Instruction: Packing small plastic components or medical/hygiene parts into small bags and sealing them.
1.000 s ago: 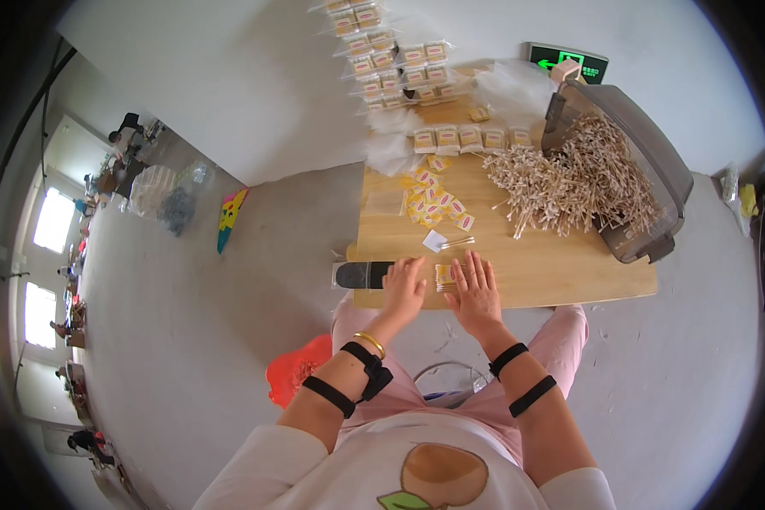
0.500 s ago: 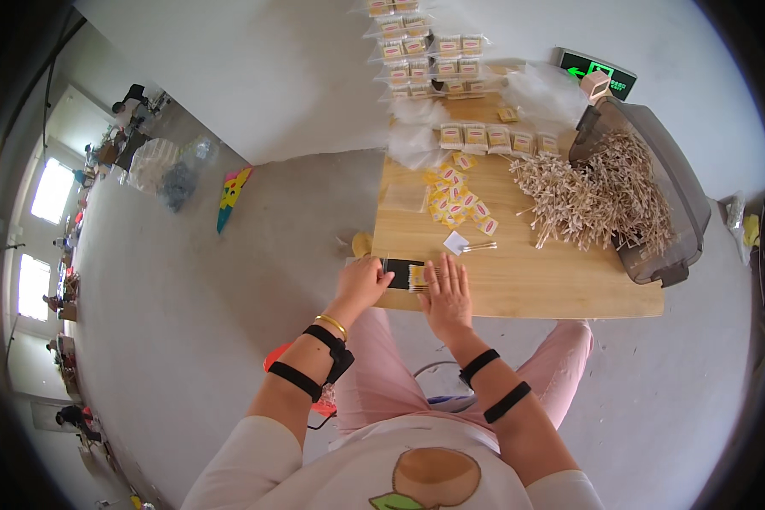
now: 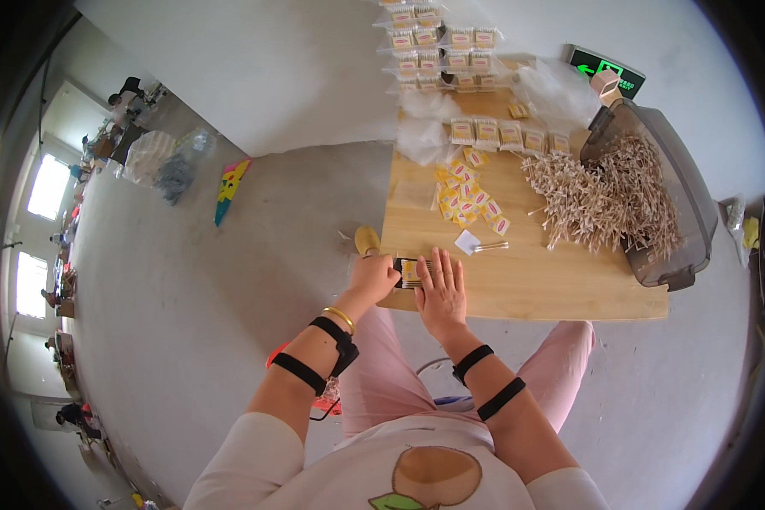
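Wooden tabletop [image 3: 535, 293], beneath the fingers. Left hand [image 3: 374, 280]: fingers curled closed, contents hidden. Right hand [image 3: 441, 297]: fingers flat, extended. Black strip [image 3: 399, 264]: beside left fingers, now showing less. Cotton-swab pack [image 3: 410, 272]: against right fingers, now nearer left ones; apparently advanced along the strip.
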Available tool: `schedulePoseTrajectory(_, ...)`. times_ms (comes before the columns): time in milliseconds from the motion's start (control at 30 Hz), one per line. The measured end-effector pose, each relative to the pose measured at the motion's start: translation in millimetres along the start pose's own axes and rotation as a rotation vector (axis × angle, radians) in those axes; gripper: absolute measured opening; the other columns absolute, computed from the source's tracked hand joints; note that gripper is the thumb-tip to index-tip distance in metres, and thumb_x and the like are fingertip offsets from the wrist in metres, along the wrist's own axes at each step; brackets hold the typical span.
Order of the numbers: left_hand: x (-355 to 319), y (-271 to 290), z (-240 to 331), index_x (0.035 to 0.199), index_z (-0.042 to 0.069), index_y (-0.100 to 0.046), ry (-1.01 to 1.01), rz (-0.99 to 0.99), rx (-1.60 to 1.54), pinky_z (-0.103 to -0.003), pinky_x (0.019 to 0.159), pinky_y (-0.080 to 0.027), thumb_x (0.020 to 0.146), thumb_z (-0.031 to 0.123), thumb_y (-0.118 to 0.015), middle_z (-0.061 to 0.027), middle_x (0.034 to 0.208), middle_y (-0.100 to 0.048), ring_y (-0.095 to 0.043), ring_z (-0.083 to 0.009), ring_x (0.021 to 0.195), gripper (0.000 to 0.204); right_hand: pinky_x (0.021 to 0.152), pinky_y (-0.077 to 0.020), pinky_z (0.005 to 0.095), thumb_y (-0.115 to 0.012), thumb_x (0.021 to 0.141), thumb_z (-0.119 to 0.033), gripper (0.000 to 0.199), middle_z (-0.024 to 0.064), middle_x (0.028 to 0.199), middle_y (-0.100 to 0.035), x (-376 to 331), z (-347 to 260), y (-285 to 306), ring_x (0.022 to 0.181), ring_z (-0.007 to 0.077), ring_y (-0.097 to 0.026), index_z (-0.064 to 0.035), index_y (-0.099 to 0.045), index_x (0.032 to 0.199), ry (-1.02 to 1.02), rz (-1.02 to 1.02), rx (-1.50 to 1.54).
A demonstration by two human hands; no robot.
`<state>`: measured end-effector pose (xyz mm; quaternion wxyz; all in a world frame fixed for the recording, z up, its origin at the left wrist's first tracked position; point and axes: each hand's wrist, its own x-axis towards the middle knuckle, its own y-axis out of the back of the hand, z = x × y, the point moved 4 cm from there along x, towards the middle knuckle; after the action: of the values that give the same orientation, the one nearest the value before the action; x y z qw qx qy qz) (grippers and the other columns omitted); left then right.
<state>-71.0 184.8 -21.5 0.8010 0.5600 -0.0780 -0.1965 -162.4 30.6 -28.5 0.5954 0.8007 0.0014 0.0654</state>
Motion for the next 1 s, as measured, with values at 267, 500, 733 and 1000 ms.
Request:
schedulePoseTrajectory(267,-11.6,12.2,-0.5,0.076,0.005,-0.06,0.054,0.037,-0.37,-0.041,0.061,-0.049,0.082,0.017,-0.069,-0.0116,0.069,-0.065,-0.065,-0.0294,0.066,0.017,0.127,-0.0099,0.0517,-0.045,0.102,-0.033,0.06,0.0087,0.168,-0.022,6.6,-8.9,-2.7,0.156,0.0308,-0.015,-0.02,-0.031,0.159,0.002,-0.009,-0.042)
schedulePoseTrajectory(500,-8.6,11.9,2.5,0.078,0.007,-0.06,0.011,0.02,-0.318,-0.047,0.079,-0.048,0.081,0.018,-0.072,-0.0091,0.071,-0.065,-0.065,-0.0303,0.072,0.017,0.127,-0.0075,0.0522,-0.044,0.102,-0.047,0.067,0.0085,0.169,-0.02,17.1,-36.6,-19.1,0.156,0.0307,-0.013,-0.0177,-0.027,0.161,0.034,-0.002,-0.034)
schedulePoseTrajectory(733,-26.3,27.7,-30.6,0.116,0.007,-0.059,0.058,0.599,-0.224,-0.051,0.099,-0.041,0.08,0.032,-0.079,-0.0164,0.105,-0.062,-0.062,-0.0372,0.098,0.048,0.127,-0.0048,0.0509,-0.052,0.097,-0.054,0.087,0.0154,0.168,-0.02,12.8,-12.1,-3.6,0.157,0.0283,-0.011,-0.0005,-0.023,0.159,-0.062,-0.022,0.102)
schedulePoseTrajectory(1000,-18.6,-54.3,-90.5,0.104,-0.001,-0.062,0.425,0.177,-0.933,-0.034,0.066,-0.051,0.094,0.059,-0.065,-0.0113,0.088,-0.066,-0.064,-0.0172,0.079,0.061,0.127,-0.0063,0.0482,-0.053,0.094,-0.059,0.096,0.0186,0.168,-0.015,16.0,-19.9,-2.6,0.157,0.03,-0.008,0.0055,-0.021,0.158,-0.026,-0.104,-0.034)
